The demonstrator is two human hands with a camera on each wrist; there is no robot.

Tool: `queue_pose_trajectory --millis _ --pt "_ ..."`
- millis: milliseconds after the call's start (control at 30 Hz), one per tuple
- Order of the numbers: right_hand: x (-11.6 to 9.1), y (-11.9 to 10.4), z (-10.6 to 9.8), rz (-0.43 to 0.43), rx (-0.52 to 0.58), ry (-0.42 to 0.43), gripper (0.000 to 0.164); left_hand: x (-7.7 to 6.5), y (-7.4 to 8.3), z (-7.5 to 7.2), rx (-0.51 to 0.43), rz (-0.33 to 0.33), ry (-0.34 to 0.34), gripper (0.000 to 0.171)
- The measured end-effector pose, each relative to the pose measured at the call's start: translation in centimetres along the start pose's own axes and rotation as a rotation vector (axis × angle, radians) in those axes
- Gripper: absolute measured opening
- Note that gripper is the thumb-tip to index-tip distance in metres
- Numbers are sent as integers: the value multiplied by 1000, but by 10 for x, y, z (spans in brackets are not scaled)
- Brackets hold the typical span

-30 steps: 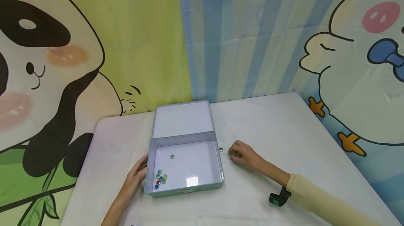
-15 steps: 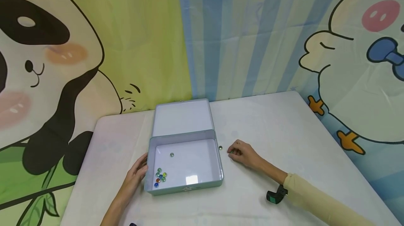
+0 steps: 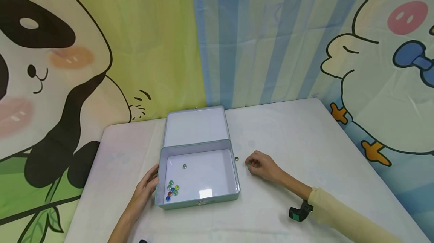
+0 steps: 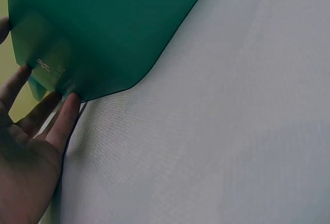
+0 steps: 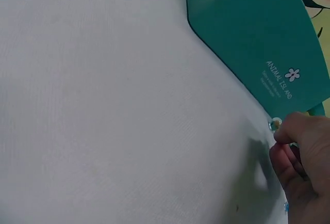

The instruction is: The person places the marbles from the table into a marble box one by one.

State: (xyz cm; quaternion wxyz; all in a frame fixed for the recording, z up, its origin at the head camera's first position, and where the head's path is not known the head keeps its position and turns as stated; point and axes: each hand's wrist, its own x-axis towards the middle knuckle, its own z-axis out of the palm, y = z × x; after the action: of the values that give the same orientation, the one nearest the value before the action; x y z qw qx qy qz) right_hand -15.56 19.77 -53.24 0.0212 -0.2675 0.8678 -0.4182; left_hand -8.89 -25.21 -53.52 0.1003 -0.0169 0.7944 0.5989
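Observation:
A tin box (image 3: 200, 199), green outside and white inside, lies open on the table with its lid folded back. Several glass marbles (image 3: 173, 190) sit clustered in its near left corner, and a lone marble (image 3: 184, 166) is farther back inside. My left hand (image 3: 144, 188) touches the box's left wall with extended fingers (image 4: 67, 118). To the right of the box, my right hand (image 3: 262, 165) pinches a small green marble (image 3: 248, 164) between thumb and fingers, low over the table. Between that hand and the box lies another marble (image 3: 237, 159).
A white cloth covers the table (image 3: 288, 133). Behind it hangs a curtain (image 3: 257, 39) with stripes and cartoon animals. In the right wrist view, a bluish bit (image 5: 286, 207) shows below the hand, too small to identify.
Both hands stay almost where they were, and the box and loose marbles keep their places. A little more of the green marble shows at my right fingertips.

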Motion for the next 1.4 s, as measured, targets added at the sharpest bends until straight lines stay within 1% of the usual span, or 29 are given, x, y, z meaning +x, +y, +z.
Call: queue_pose_trajectory --millis 133,200,433,600,867,1067,1200,1300,1400 --pt "2 -10 -4 -56 17 21 19 0 0 1 -5 3 7 54" --pt "4 -17 -6 -71 30 25 19 0 1 1 -4 3 10 54" --pt "7 -50 -16 -29 103 5 17 1 -2 1 -2 -2 12 54" --pt "8 -76 -21 -36 145 -9 16 1 -3 1 4 -6 10 53" --pt "12 -102 -20 -149 164 -74 17 1 -1 1 -14 0 16 53" --pt "25 -118 -14 -191 125 -146 15 1 0 0 -4 4 11 53" --pt "41 -120 -3 -212 70 -192 14 2 0 0 1 9 7 52" --pt "58 -119 6 -215 -22 -250 12 2 0 0 5 14 1 52" --pt "80 -120 16 -201 -128 -334 10 1 0 -2 5 14 -13 53"
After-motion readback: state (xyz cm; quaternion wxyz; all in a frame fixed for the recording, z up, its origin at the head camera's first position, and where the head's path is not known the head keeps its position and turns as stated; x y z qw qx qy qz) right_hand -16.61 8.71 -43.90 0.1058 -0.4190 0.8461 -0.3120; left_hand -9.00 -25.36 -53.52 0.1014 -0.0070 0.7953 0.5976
